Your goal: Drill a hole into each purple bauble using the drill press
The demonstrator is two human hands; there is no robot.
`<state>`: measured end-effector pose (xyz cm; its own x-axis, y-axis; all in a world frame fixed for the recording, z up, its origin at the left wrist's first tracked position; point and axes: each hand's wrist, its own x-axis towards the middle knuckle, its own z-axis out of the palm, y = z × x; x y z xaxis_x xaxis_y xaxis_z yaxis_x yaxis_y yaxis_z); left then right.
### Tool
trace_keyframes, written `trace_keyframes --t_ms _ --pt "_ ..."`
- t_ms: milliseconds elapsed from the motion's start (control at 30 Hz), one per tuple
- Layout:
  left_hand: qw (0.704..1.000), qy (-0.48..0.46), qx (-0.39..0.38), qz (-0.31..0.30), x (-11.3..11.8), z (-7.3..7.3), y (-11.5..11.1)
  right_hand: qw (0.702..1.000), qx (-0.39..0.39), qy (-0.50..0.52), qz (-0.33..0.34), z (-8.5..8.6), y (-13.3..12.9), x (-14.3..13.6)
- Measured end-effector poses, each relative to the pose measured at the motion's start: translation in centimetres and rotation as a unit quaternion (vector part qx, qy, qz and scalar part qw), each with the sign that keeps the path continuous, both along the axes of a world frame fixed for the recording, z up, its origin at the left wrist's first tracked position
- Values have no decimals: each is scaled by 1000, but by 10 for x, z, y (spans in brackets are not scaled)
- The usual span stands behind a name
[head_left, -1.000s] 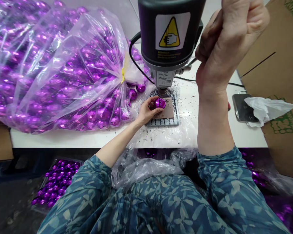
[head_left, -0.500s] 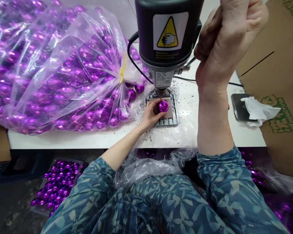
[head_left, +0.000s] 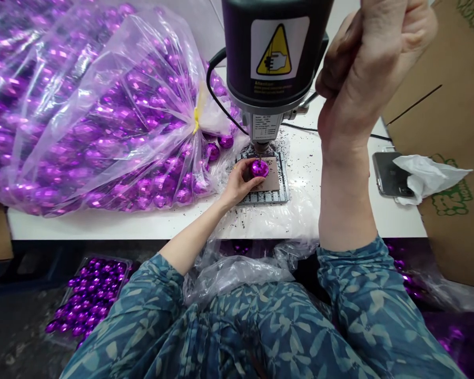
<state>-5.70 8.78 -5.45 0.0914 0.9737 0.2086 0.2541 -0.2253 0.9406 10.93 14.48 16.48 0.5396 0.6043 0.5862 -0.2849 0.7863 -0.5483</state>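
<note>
My left hand (head_left: 239, 183) pinches a shiny purple faceted bauble (head_left: 259, 168) between thumb and fingers, on a brown board (head_left: 273, 181) over the slotted metal base plate (head_left: 281, 198). Right above the bauble is the chuck of a black drill press (head_left: 274, 68), its thin bit at or touching the ball's top. Raised beside the machine's right side, my right hand (head_left: 379, 63) is closed in a fist. Whatever it grips is hidden behind the fingers.
A big clear bag of purple baubles (head_left: 102, 121), tied with yellow, fills the table's left. Loose baubles (head_left: 212, 151) lie beside it. A phone (head_left: 387, 173) under a white tissue (head_left: 430, 173) and a cardboard box (head_left: 442, 116) are right. A bauble tray (head_left: 124, 263) sits lower left.
My left hand has shifted the bauble slightly left and turned it, so that it sits beneath the bit. My right fist stays almost where it was.
</note>
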Motion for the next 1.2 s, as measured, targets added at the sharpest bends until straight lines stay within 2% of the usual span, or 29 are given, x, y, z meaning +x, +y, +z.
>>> trace_keyframes --t_ms 100,200,400,467,533,733,967,1200 --pt "1000 0 2 -1 1 -1 0 999 30 -13 9 -6 -16 1" --pt "1000 10 13 1 2 -3 1 998 57 -31 -11 -15 -38 0" --pt "999 38 20 8 1 -5 2 996 46 -50 -65 -38 -59 -2" --pt "999 44 23 4 1 -4 2 992 20 -78 -95 -44 -60 -2" --pt "999 44 27 0 0 -4 2 992 9 -85 -98 -49 -61 -1" --pt "999 31 27 6 1 -5 0 992 92 -34 -84 -65 -53 0" --pt "999 24 24 -2 0 -6 0 993 72 -45 -84 -80 -52 3" --pt "1000 7 13 -10 2 -4 -1 981 86 -75 -159 -92 -42 4"
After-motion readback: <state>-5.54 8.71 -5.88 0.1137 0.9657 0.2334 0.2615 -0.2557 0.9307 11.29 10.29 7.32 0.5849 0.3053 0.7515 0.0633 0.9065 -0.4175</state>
